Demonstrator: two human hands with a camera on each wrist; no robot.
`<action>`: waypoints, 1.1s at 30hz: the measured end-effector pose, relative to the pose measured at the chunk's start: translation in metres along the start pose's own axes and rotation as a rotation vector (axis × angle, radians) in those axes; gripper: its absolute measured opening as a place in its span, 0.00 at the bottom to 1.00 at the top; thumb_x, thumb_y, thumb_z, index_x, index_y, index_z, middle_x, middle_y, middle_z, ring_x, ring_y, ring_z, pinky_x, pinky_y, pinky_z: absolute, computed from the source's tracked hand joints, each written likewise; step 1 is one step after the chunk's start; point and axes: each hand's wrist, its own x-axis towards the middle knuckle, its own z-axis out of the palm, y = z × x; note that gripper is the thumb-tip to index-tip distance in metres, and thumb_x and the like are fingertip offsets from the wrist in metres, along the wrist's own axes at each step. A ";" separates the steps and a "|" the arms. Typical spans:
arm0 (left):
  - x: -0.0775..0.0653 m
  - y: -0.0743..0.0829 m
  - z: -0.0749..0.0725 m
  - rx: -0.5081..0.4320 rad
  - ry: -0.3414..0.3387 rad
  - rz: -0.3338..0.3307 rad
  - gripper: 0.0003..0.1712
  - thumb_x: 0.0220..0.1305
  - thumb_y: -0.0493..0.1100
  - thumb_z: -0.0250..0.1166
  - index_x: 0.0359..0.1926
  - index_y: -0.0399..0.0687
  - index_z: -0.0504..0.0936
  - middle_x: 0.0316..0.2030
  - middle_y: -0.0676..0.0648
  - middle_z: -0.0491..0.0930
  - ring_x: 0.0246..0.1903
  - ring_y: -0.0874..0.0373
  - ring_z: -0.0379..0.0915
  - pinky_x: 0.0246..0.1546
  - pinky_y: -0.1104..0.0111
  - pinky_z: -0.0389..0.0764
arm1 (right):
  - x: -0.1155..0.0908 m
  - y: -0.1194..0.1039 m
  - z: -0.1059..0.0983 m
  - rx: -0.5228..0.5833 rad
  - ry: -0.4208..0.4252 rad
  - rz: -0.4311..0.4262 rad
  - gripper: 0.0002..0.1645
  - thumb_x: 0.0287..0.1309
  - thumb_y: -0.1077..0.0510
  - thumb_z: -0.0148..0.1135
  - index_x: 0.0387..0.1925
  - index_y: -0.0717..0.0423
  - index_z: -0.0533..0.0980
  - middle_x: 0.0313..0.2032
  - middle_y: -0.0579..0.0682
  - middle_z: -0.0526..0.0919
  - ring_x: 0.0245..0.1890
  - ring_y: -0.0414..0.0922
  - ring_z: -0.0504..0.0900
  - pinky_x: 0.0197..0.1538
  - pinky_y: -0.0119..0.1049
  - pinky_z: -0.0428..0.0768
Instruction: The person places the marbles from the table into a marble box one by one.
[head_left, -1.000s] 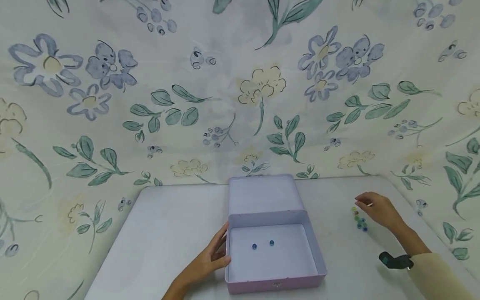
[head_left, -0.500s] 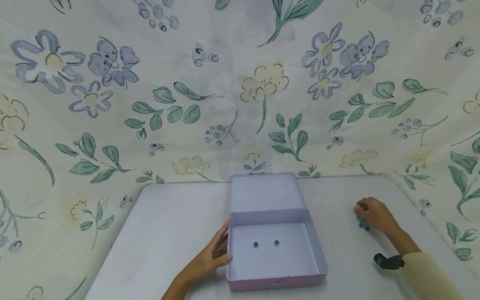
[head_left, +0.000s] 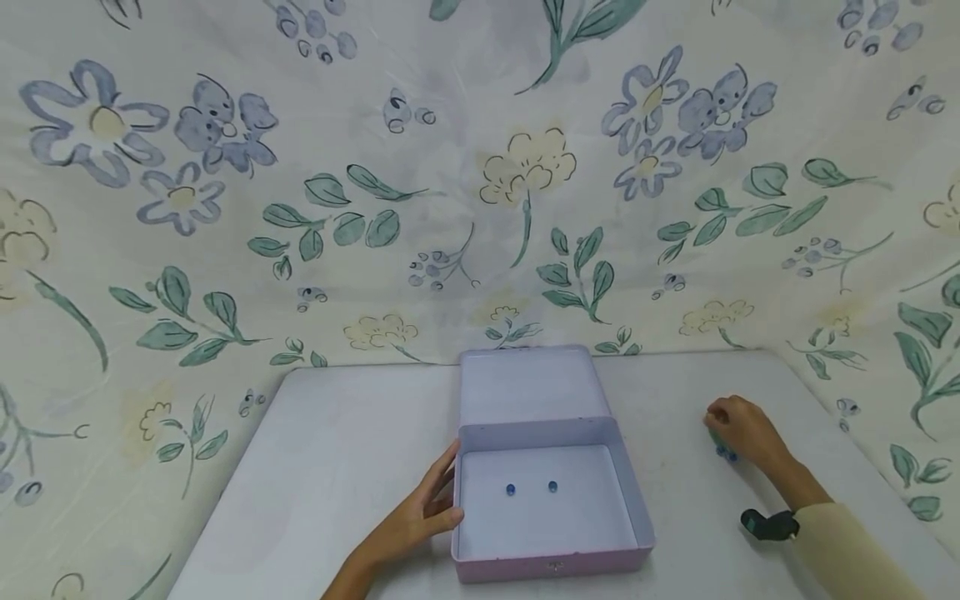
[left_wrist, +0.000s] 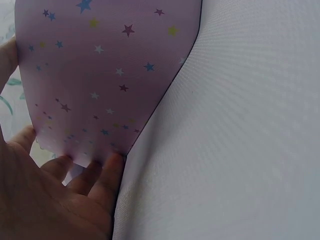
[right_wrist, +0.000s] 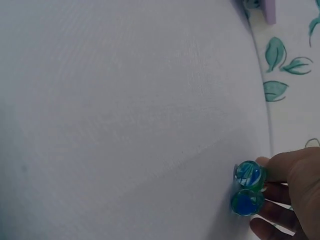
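Observation:
A lilac tin box [head_left: 555, 537] stands with its lid [head_left: 528, 387] raised at the back. Two blue glass marbles [head_left: 511, 490] lie apart on its floor. My left hand [head_left: 416, 512] rests against the box's left side; in the left wrist view, spread fingers [left_wrist: 107, 180] touch the star-patterned outer wall [left_wrist: 95, 75]. At the table's right, my right hand [head_left: 746, 429] reaches down over a small cluster of marbles [head_left: 726, 453], fingers bent. The right wrist view has two blue-green marbles [right_wrist: 248, 187] right beside the thumb and fingers. I cannot tell whether the fingertips pinch one.
The white table [head_left: 337, 467] runs back to a floral cloth [head_left: 420, 208] that hangs behind and at both sides. A black device [head_left: 770, 525] is worn at my right wrist, below a cream sleeve [head_left: 847, 542].
My right hand has come down onto the marble cluster and shifted slightly left, covering most of it. The left hand stays against the box. Both marbles in the box have shifted slightly right in view.

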 end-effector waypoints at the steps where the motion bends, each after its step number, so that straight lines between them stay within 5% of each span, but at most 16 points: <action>1: -0.001 0.000 0.000 -0.001 0.002 -0.003 0.49 0.72 0.38 0.56 0.81 0.60 0.34 0.80 0.44 0.29 0.76 0.28 0.35 0.69 0.38 0.62 | 0.000 -0.001 0.000 0.000 0.000 -0.004 0.08 0.59 0.67 0.65 0.36 0.73 0.80 0.32 0.60 0.82 0.34 0.54 0.81 0.39 0.49 0.82; 25: -0.001 -0.002 0.001 -0.003 0.015 -0.013 0.49 0.72 0.40 0.57 0.81 0.58 0.35 0.80 0.42 0.29 0.75 0.26 0.36 0.68 0.37 0.62 | -0.003 -0.001 -0.007 0.025 -0.012 0.045 0.10 0.61 0.67 0.61 0.42 0.72 0.79 0.35 0.62 0.85 0.36 0.55 0.83 0.40 0.50 0.83; 33: 0.000 0.000 0.001 -0.009 0.019 -0.013 0.49 0.72 0.39 0.57 0.81 0.58 0.35 0.80 0.43 0.30 0.76 0.27 0.36 0.68 0.37 0.61 | -0.003 -0.008 -0.015 0.065 0.030 0.001 0.09 0.62 0.68 0.62 0.42 0.71 0.79 0.34 0.62 0.85 0.34 0.54 0.85 0.36 0.45 0.84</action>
